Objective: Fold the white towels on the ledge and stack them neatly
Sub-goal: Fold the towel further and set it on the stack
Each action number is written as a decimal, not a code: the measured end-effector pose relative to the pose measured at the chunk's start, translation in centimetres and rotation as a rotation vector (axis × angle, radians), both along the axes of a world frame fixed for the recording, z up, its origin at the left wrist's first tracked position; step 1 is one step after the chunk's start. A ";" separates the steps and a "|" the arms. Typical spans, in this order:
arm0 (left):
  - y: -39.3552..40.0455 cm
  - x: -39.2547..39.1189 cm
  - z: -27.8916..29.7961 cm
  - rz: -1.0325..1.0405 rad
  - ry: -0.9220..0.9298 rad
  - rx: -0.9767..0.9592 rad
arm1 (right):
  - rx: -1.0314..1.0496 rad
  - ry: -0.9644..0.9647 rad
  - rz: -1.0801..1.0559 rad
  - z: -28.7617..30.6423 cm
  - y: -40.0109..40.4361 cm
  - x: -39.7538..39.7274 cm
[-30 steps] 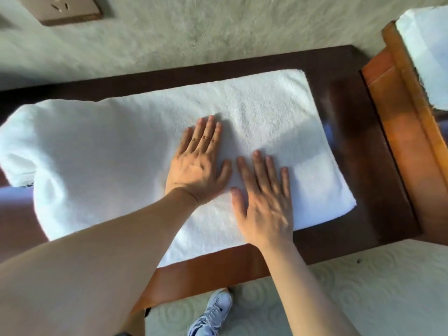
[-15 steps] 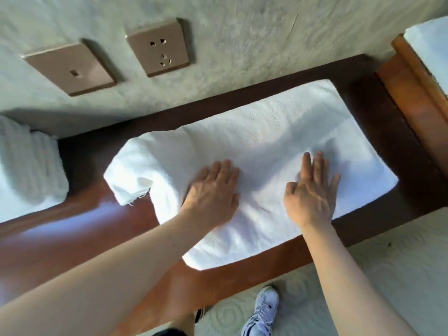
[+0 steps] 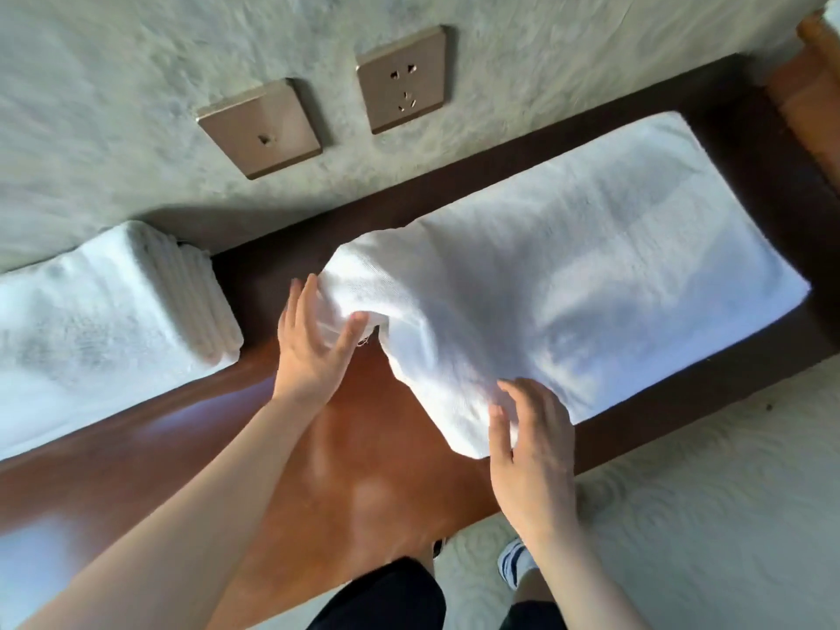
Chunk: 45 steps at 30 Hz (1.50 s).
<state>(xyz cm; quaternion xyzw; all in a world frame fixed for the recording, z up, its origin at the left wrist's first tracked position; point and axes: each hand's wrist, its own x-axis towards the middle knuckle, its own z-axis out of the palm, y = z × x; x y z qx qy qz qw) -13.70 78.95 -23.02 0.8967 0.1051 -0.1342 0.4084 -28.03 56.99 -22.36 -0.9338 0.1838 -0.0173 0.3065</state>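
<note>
The white towel (image 3: 568, 284) lies flat along the ledge (image 3: 363, 452), its rumpled 9 o'clock end bunched. The left hand (image 3: 311, 352) is spread at the far corner; the right hand (image 3: 529, 443) cups the near corner, fingers loosely curled, neither visibly pinching. If one corner slips, a skewed fold is likely. A folded stack (image 3: 104, 311) sits at 9 o'clock.

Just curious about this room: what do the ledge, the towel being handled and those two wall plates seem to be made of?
The ledge looks like varnished wood: reddish-brown, with glossy glare. The towel seems cotton terry, with a looped, matte pile. The wall plates have a brushed, bronze-like sheen; metal or coated plastic, I cannot tell.
</note>
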 end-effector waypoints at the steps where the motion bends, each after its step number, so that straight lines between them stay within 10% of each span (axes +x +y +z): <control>1: 0.5 0.3 0.0 0.027 0.068 -0.076 | 0.001 0.032 -0.083 0.2 0.5 -1.1; 6: 1.8 2.1 0.9 0.040 0.215 -0.142 | 0.707 0.411 -0.697 2.4 2.5 -2.4; 15: 2.8 3.9 3.5 0.046 0.097 -0.444 | 1.614 0.193 -0.827 2.5 2.3 0.2; 21: 3.8 6.0 5.6 -0.078 0.002 -0.318 | 1.365 0.102 -0.562 3.2 2.6 -1.6; 32: 5.7 9.5 5.5 -0.405 0.018 0.488 | 1.823 0.291 -0.702 2.4 6.1 -1.8; 42: 1.0 -0.3 -1.4 -0.730 -0.260 0.328 | 1.092 1.185 -0.297 3.1 10.7 -3.9; 45: -1.3 -4.1 -2.4 -0.600 -0.220 0.338 | 0.798 1.119 0.004 4.5 7.5 -2.2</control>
